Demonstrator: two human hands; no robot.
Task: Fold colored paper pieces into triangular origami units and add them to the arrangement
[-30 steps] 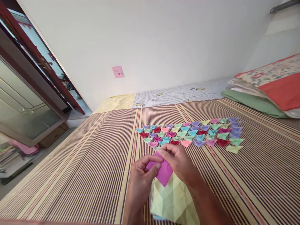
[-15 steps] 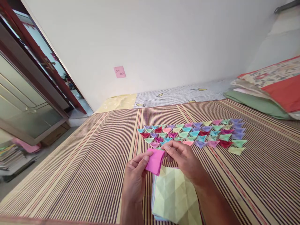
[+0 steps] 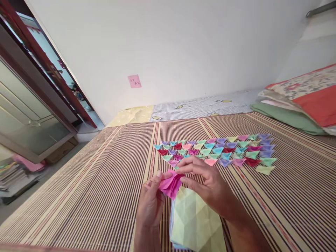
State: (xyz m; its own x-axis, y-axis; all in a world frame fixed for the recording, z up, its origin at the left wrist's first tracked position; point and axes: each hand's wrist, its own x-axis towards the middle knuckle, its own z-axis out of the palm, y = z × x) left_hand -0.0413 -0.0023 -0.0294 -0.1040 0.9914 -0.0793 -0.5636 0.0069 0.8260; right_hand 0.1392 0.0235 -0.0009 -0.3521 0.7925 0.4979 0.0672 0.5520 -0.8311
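The pink paper (image 3: 170, 187) is no longer presenting a flat square; its layers are now splaying, so you are apparently working the folds apart. Your left hand (image 3: 150, 197) is pinching its left side. Your right hand (image 3: 206, 178) is curving at its right edge; cannot tell whether it is gripping. The paper is sitting between both hands, near the paper stack's (image 3: 196, 220) far-left corner.

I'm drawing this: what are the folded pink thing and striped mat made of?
The folded pink thing looks like thin, matte paper, with creases and layered edges. The striped mat might be smooth bamboo or wood, from its narrow parallel strips.
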